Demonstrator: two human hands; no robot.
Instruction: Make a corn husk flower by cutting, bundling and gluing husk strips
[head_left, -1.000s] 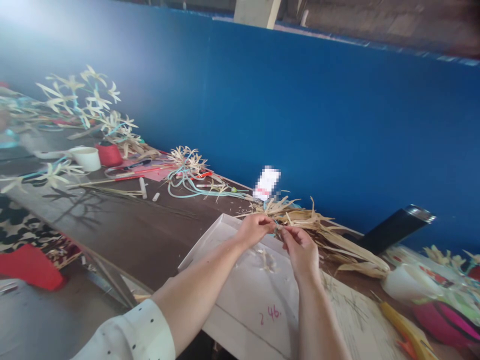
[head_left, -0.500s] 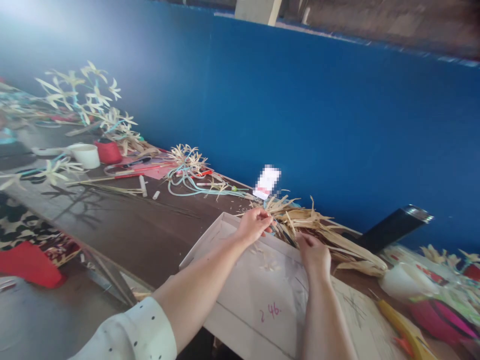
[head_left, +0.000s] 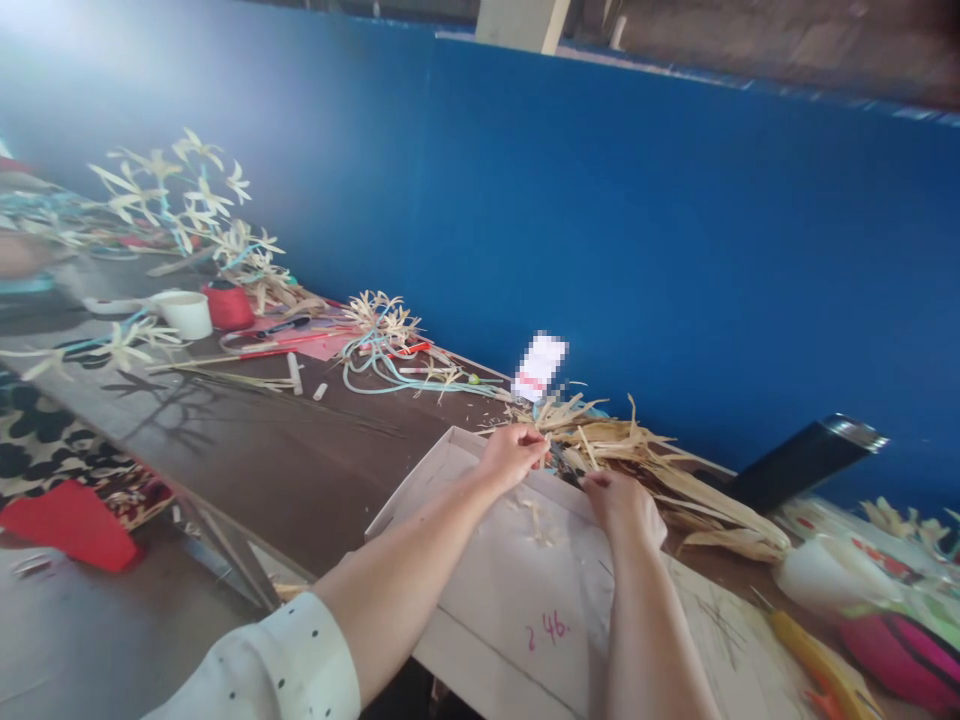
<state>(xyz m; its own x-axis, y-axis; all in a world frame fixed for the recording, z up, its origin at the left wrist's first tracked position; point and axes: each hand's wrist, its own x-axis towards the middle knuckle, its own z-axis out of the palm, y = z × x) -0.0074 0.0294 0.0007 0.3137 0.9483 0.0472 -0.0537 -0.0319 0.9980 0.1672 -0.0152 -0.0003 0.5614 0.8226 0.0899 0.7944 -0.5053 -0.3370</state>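
My left hand (head_left: 515, 457) is closed in a pinch over the far side of a shallow cardboard tray (head_left: 480, 545). A small pale bit, like a strip of dried husk, shows at its fingertips. Close on its right, my right hand (head_left: 624, 505) has its fingers closed too. A slim dark thing shows between the two hands, too blurred to name, and I cannot tell whether the right fingers hold it. Pale clippings (head_left: 541, 525) lie inside the tray, which has "2.46" written on it. Just behind the hands spreads a heap of dried husks (head_left: 675, 480).
A black flask (head_left: 806, 462) leans by the blue wall. At right are a white roll-like thing (head_left: 832, 570), a yellow-handled tool (head_left: 821, 660) and a pink pouch (head_left: 904, 655). Leftward lie husk flowers (head_left: 382, 318), a white cup (head_left: 187, 315) and a red spool (head_left: 229, 307).
The right fingers have come slightly nearer to the left hand, and the dark thing between them shows more. The whole view has shifted a little. At the far left, a blurred hand shows more.
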